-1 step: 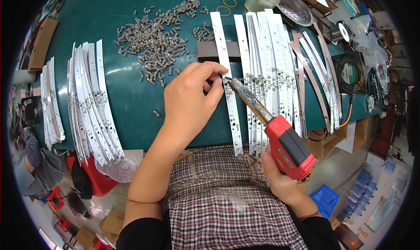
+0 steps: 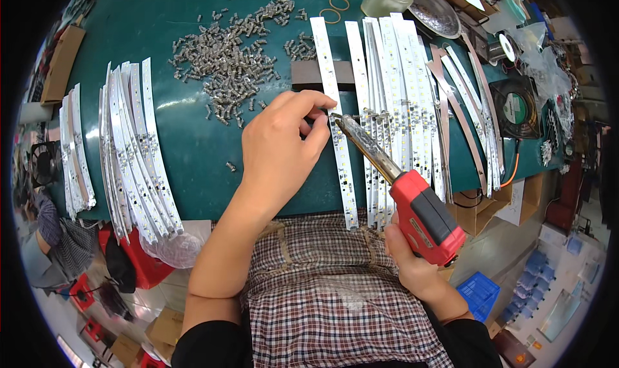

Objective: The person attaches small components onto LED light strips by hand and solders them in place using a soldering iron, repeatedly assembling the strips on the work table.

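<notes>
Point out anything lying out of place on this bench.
One small component lies alone on the green table, left of the left hand. It looks like a stray because it sits well apart from the loose heap of similar pieces.

The right hand (image 2: 419,274) holds a red-and-black soldering gun (image 2: 425,220) – its tip (image 2: 340,120) at a white LED strip (image 2: 344,174), beside the left hand (image 2: 277,142). Small metallic components (image 2: 227,68) lie heaped nearby.

Smooth plastic and stained metal are seen on the soldering gun (image 2: 412,197), over the glossy tabletop's (image 2: 209,187) near edge.
</notes>
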{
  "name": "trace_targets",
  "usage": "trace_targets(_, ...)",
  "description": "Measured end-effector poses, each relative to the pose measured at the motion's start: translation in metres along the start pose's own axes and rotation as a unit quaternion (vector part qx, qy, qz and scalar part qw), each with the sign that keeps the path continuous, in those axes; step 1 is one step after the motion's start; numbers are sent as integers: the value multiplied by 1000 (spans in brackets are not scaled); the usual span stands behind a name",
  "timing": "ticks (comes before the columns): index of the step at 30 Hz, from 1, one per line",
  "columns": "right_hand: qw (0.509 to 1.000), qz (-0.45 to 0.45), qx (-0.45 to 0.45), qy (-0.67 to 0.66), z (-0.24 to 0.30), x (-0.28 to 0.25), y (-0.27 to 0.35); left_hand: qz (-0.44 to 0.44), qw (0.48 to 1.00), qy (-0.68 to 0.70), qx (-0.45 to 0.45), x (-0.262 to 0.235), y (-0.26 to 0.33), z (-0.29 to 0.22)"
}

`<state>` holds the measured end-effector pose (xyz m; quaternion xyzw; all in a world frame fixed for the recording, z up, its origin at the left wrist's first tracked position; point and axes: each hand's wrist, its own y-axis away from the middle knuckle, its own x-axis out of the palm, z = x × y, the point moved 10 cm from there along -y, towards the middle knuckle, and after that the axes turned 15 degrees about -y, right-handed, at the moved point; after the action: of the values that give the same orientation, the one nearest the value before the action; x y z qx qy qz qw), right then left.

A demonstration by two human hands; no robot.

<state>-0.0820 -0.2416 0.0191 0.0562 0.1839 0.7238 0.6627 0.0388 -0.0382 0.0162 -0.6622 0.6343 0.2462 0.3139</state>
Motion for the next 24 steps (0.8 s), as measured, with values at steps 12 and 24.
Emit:
trace_targets(12, 1000, -14, -24, 1, 2, 3, -2, 2, 1000, -8, -7, 1, 0, 1)
trace_targets(24, 998, -40, -52, -3, 22, -20, 13, 11, 999, 8, -30, 4, -1, 0)
